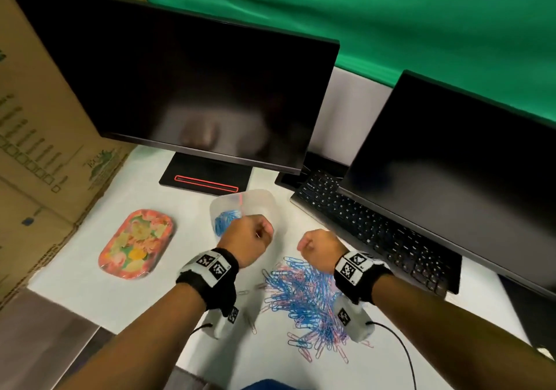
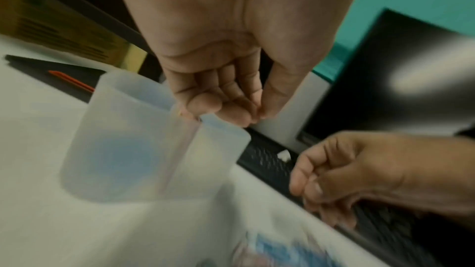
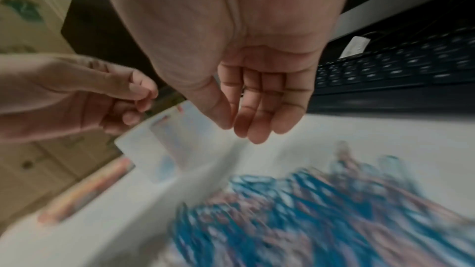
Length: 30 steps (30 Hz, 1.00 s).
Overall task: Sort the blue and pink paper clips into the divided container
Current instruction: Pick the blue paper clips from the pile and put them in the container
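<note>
A translucent divided container (image 1: pixel 261 192) stands on the white table, with blue clips (image 1: pixel 224 219) in its left compartment; its frosted wall (image 2: pixel 123 129) is seen close up. My left hand (image 1: pixel 264 230) hovers over its near right edge, thumb pressed to curled fingertips (image 2: pixel 246 113), seemingly pinching something thin; the blur hides its colour. A mixed pile of blue and pink paper clips (image 1: pixel 301 296) lies near me. My right hand (image 1: pixel 304 245) hangs above the pile's far edge, its fingers (image 3: pixel 257 121) loosely curled, nothing seen in them.
A floral tray (image 1: pixel 137 243) lies left of the container. A monitor stand (image 1: pixel 207 176) sits behind it, and a black keyboard (image 1: pixel 376 233) runs along the right under a second screen. Cardboard boxes (image 1: pixel 36 149) wall the left side. Stray clips (image 1: pixel 249 323) lie near the table's front edge.
</note>
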Each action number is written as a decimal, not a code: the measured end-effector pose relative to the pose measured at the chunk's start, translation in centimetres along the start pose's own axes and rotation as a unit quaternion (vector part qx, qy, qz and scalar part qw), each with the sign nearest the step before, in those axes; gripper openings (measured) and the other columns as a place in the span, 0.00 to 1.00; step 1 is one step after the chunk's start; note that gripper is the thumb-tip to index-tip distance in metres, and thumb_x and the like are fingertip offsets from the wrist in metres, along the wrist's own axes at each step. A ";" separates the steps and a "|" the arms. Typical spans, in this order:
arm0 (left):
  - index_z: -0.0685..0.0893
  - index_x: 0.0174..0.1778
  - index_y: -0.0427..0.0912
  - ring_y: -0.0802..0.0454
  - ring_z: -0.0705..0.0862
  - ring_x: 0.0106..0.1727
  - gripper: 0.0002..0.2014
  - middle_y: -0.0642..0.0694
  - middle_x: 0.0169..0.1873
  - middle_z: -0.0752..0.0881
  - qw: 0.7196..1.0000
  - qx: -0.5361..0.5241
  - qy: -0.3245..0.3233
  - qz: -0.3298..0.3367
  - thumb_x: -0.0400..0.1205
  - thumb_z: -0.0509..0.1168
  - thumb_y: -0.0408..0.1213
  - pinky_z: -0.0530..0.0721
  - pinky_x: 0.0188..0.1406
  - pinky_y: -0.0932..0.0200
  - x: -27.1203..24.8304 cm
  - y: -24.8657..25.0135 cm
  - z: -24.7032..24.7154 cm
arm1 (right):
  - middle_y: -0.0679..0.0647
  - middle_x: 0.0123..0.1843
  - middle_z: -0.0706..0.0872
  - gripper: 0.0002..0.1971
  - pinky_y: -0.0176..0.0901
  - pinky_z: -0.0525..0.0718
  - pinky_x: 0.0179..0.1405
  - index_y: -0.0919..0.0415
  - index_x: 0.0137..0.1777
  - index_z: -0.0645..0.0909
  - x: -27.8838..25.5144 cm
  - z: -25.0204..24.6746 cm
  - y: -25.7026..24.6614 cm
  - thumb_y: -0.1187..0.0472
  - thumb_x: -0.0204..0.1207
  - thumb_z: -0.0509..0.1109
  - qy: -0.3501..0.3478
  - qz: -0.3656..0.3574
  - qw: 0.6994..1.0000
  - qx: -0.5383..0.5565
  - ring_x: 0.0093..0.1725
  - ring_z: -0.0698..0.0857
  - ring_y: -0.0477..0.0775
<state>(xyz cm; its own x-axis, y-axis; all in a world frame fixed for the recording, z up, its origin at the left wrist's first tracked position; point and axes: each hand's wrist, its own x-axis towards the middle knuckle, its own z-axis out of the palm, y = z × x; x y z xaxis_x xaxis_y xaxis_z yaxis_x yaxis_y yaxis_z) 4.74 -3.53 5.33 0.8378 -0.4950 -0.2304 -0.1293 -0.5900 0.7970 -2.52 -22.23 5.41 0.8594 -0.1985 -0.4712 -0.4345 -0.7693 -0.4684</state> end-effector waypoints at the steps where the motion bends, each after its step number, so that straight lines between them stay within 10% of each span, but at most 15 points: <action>1: 0.85 0.37 0.49 0.53 0.87 0.40 0.06 0.52 0.36 0.89 0.999 0.026 -0.032 0.012 0.76 0.67 0.33 0.86 0.48 0.59 -0.3 -0.4 1.0 | 0.50 0.44 0.91 0.13 0.32 0.81 0.43 0.54 0.42 0.88 -0.5 0.4 1.1 0.66 0.72 0.62 -0.002 -0.001 1.000 -0.013 0.44 0.87 0.51; 9: 0.84 0.52 0.51 0.46 0.83 0.55 0.12 0.49 0.52 0.82 0.953 0.248 -0.152 0.086 0.75 0.63 0.36 0.79 0.52 0.57 -2.5 -2.4 6.7 | 0.45 0.39 0.82 0.07 0.44 0.83 0.43 0.50 0.36 0.78 -5.7 4.7 5.8 0.54 0.68 0.58 -0.039 -0.054 0.996 -0.061 0.43 0.84 0.54; 17: 0.82 0.56 0.48 0.42 0.79 0.61 0.11 0.45 0.59 0.80 0.930 0.324 -0.155 0.076 0.79 0.62 0.36 0.78 0.55 0.52 -2.3 -3.2 8.4 | 0.53 0.62 0.79 0.14 0.47 0.79 0.59 0.55 0.61 0.79 -8.2 8.2 7.7 0.56 0.78 0.60 -0.017 -0.101 0.983 -0.151 0.61 0.80 0.59; 30: 0.81 0.44 0.48 0.43 0.83 0.50 0.06 0.46 0.47 0.85 0.961 0.244 -0.124 0.042 0.75 0.61 0.34 0.79 0.46 0.56 -2.5 -3.2 8.1 | 0.41 0.34 0.81 0.05 0.26 0.76 0.36 0.56 0.40 0.86 -7.6 6.5 8.9 0.58 0.76 0.71 0.045 -0.044 0.993 0.102 0.35 0.80 0.40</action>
<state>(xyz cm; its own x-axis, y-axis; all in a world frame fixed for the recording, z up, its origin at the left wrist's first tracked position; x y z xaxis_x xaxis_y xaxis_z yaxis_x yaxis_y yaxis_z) -1.24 -5.59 -1.16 0.6699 -0.6544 -0.3507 -0.4745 -0.7406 0.4757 -14.68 -23.56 -0.02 0.9132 -0.1955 -0.3576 -0.3940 -0.6483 -0.6515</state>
